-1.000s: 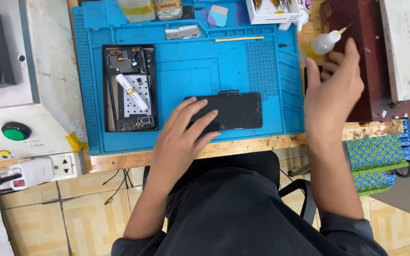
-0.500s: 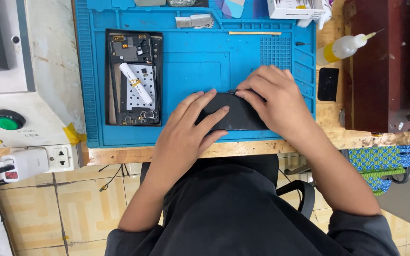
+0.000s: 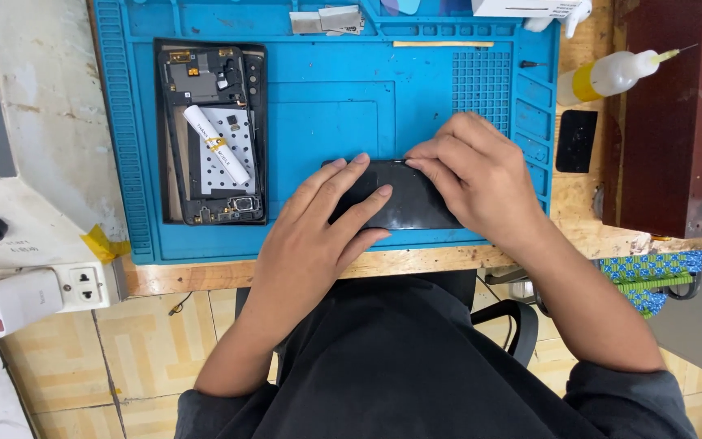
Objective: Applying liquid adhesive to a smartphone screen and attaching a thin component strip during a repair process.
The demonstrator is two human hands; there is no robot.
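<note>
2 phones point(image 3: 400, 203), maybe 1 bottle point(image 3: 611, 75)

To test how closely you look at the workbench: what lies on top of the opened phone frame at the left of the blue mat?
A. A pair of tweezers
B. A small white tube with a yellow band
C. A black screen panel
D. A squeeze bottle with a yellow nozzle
B: a small white tube lies slantwise on the opened phone frame on the blue mat, while both hands press the black panel further right.
</note>
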